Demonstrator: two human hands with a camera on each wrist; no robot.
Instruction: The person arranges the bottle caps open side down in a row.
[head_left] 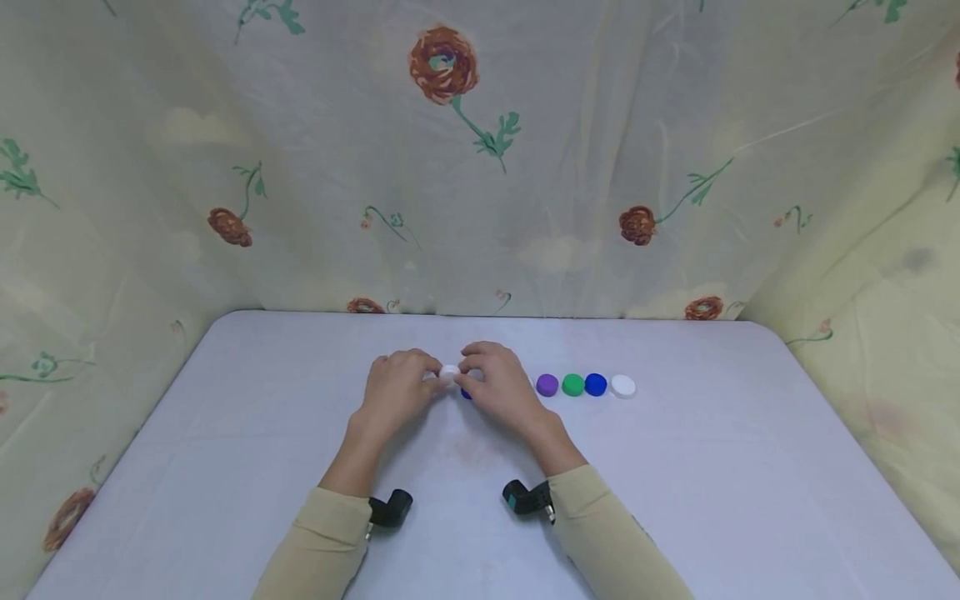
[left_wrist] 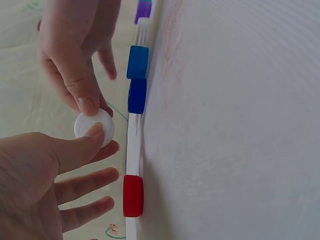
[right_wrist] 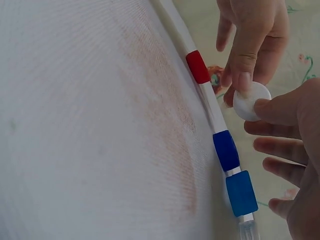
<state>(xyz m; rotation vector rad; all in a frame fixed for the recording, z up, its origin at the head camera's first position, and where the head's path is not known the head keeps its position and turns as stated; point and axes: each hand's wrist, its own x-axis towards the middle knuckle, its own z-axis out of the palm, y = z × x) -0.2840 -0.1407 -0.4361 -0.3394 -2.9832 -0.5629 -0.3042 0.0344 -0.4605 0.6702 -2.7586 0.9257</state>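
Observation:
A white bottle cap (head_left: 449, 372) is held up between my two hands over the far part of the table. My left hand (head_left: 401, 385) pinches it with thumb and fingers from the left. From the other side my right hand (head_left: 501, 385) pinches the same cap. Below the hands, a red cap (left_wrist: 133, 196) stands on the table near my left hand. Toward the right hand are a dark blue cap (right_wrist: 226, 150) and a lighter blue cap (right_wrist: 241, 193) side by side. In the head view the hands hide most of these.
Rightward along the row lie a purple cap (head_left: 547, 385), a green cap (head_left: 573, 385), a blue cap (head_left: 596, 384) and another white cap (head_left: 622, 386). A whitish ribbed cap (left_wrist: 142, 32) sits past the lighter blue one. Flowered cloth (head_left: 555, 183) hangs behind the white table (head_left: 675, 467).

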